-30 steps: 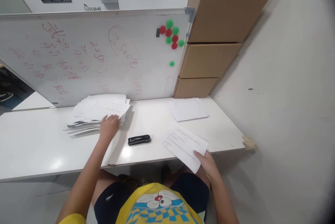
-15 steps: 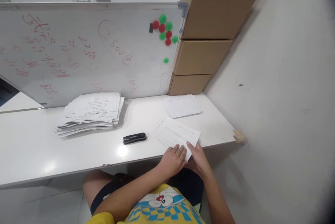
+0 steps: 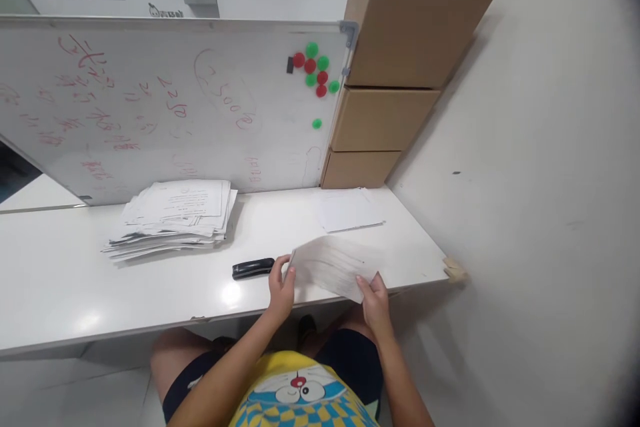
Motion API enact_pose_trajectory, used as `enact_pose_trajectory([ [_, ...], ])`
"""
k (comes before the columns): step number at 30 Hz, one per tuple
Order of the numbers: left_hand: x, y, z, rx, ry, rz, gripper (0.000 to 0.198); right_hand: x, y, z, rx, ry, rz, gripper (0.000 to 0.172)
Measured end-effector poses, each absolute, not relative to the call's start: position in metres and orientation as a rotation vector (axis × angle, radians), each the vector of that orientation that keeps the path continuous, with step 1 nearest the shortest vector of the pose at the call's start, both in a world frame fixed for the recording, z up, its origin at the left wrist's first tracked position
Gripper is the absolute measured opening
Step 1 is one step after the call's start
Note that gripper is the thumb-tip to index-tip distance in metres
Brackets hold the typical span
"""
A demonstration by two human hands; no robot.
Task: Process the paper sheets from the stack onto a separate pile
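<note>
Head view. I see both hands holding a thin white sheaf of printed paper [image 3: 333, 266] just above the near right part of the glossy white desk [image 3: 150, 290]. The left hand [image 3: 280, 287] is closed on the sheaf's left edge with the thumb on top. The right hand [image 3: 373, 295] pinches its near right corner between thumb and fingers. The sheaf is raised at the left and bows slightly, so its upper face tilts toward the camera. That face carries faint grey lines of print, too small for me to read. Its edges look roughly aligned, but I cannot tell how many sheets it holds. A black stapler [image 3: 253, 268] lies flat on the desk just beside the left hand. A tall, untidy stack of white printed papers [image 3: 173, 217] sits well apart to the left. A small flat pile of white sheets [image 3: 347, 209] lies beyond the sheaf, near three stacked brown cardboard boxes [image 3: 395, 74]. A whiteboard with red handwriting [image 3: 150, 107] stands along the desk's far edge and bears round red and green magnets [image 3: 315, 70].
</note>
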State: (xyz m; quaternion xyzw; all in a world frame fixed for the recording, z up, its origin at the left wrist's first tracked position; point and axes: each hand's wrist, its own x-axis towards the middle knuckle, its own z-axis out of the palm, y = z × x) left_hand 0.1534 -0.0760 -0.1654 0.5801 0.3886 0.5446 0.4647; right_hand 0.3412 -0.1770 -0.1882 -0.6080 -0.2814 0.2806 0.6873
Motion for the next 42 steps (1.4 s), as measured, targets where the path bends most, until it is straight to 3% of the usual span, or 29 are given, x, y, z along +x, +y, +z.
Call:
enact_pose_trajectory([
  [5,0.149,-0.096,-0.155,1.363,0.985,1.431,0.016,0.346,-0.179,-0.188,-1.414,-0.652,0.816,0.039],
  [11,0.104,-0.069,-0.106,1.409,1.172,1.365,0.022,0.360,-0.178,-0.176,-1.425,-0.687,1.099,0.051],
  [18,0.059,-0.023,-0.104,2.462,1.198,0.399,0.037,0.359,-0.162,-0.171,-1.498,-0.832,1.203,0.048],
  [21,0.059,-0.022,-0.113,2.606,1.202,0.201,0.027,0.358,-0.160,-0.167,-1.510,-0.849,1.232,0.048],
  [36,0.055,-0.030,-0.136,2.795,1.164,0.296,0.025,0.363,-0.166,-0.168,-1.707,-0.772,1.142,0.035],
  [42,0.053,-0.029,-0.135,2.761,1.095,0.349,0.025,0.358,-0.163,-0.165,-1.580,-0.793,1.249,0.039],
])
